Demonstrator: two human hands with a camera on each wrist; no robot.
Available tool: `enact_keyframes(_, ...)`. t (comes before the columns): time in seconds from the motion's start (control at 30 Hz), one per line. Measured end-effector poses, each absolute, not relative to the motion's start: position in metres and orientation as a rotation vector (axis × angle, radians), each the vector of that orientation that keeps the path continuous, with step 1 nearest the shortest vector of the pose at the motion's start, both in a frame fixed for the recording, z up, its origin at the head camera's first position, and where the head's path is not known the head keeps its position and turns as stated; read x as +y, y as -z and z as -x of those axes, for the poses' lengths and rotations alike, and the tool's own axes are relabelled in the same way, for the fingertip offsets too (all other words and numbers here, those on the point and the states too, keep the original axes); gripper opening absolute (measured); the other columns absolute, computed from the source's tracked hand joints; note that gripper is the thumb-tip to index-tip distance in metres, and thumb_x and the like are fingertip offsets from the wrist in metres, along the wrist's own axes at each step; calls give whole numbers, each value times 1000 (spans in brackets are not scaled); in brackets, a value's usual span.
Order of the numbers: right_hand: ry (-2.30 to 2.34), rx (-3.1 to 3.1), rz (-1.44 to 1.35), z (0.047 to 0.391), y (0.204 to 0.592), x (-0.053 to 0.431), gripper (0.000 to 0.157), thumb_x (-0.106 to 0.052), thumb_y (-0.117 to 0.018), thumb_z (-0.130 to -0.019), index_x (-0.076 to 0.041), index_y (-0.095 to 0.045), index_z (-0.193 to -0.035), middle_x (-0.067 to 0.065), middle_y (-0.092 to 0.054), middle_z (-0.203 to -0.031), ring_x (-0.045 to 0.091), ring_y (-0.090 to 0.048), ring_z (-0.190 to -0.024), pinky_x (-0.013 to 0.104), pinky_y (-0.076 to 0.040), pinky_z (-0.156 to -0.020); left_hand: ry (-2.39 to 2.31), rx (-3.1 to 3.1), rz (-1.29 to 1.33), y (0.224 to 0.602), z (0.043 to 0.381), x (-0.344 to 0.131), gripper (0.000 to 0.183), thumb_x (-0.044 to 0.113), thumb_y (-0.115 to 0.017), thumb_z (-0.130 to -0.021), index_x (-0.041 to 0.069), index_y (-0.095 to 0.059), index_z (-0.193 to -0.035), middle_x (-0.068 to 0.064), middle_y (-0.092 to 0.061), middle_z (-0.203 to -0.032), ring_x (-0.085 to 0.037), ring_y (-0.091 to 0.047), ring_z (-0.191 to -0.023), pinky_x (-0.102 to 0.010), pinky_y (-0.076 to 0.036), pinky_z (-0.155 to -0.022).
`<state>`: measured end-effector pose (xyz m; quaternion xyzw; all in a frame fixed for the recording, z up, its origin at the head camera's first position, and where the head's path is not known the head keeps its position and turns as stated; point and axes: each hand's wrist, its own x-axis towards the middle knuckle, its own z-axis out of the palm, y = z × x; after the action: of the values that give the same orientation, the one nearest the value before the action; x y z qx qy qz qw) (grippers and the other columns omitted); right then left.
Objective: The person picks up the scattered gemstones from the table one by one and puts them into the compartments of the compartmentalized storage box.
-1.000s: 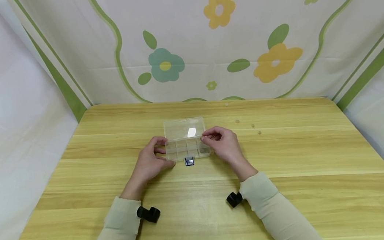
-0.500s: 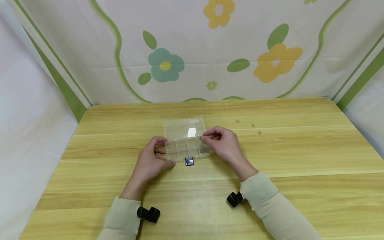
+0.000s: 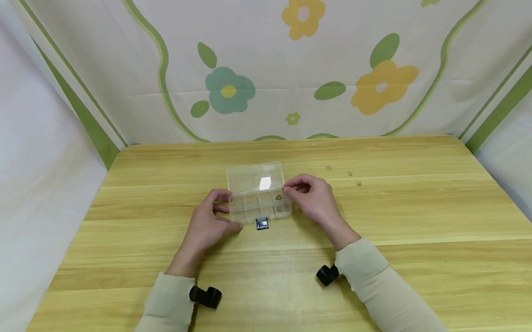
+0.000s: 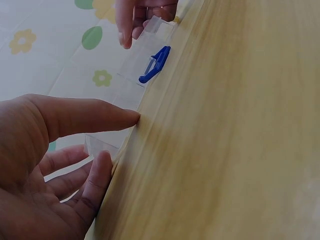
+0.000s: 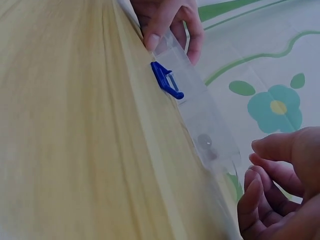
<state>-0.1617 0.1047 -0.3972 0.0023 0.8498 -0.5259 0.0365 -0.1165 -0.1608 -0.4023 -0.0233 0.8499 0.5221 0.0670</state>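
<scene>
A clear plastic compartment box (image 3: pixel 252 207) lies on the table with its lid (image 3: pixel 244 178) raised at the back. Its blue latch (image 3: pixel 262 223) hangs from the front edge. My left hand (image 3: pixel 209 223) holds the box's left end, thumb at the front edge and fingers around the side. Just off the right end is my right hand (image 3: pixel 312 197), its fingers loosely curled; the right wrist view shows a gap between thumb and fingertips, with nothing held. Small round pieces (image 3: pixel 278 197) sit in the right-hand compartments, also visible through the wall as a round piece (image 5: pixel 205 140) in the right wrist view.
Several small, pale round pieces (image 3: pixel 328 168) lie scattered on the wooden table (image 3: pixel 273 287) behind and right of the box. A flower-printed curtain (image 3: pixel 268 59) stands along the table's back edge. Each sleeve carries a black wrist mount (image 3: pixel 327 275).
My right hand has drawn slightly right, its fingertips off the box's corner. A small round piece now shows in the back right compartment. The left hand and box have stayed put.
</scene>
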Motion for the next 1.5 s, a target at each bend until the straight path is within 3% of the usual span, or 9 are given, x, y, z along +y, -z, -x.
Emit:
enact_keyframes(0.63,1620,2594,-113,163,399,153,19,-25,-79,-98,-13,-80,-112,1,-72,-103,20,-63,-91,29,-54,-76,-1571,2550,74,401,116,-160,73,-3,-89,-79,8,-57,-143,-17,-60,-143,-33,-62,-117,-37,-60,-93)
enact_keyframes(0.9,1609,2587,-155,163,400,168,22,-26,-79,-98,-11,-79,-114,-1,-71,-100,19,-62,-87,26,-53,-68,-1563,2554,74,400,116,-160,73,-5,-89,-78,7,-57,-143,-19,-62,-140,-33,-64,-114,-37,-61,-93)
enact_keyframes(1.5,1539,2604,-162,161,400,188,26,-26,-78,-99,-9,-77,-119,2,-72,-103,17,-62,-85,25,-54,-66,-1581,2546,80,400,116,-159,73,-6,-89,-77,7,-57,-142,-19,-62,-140,-33,-63,-116,-37,-61,-93)
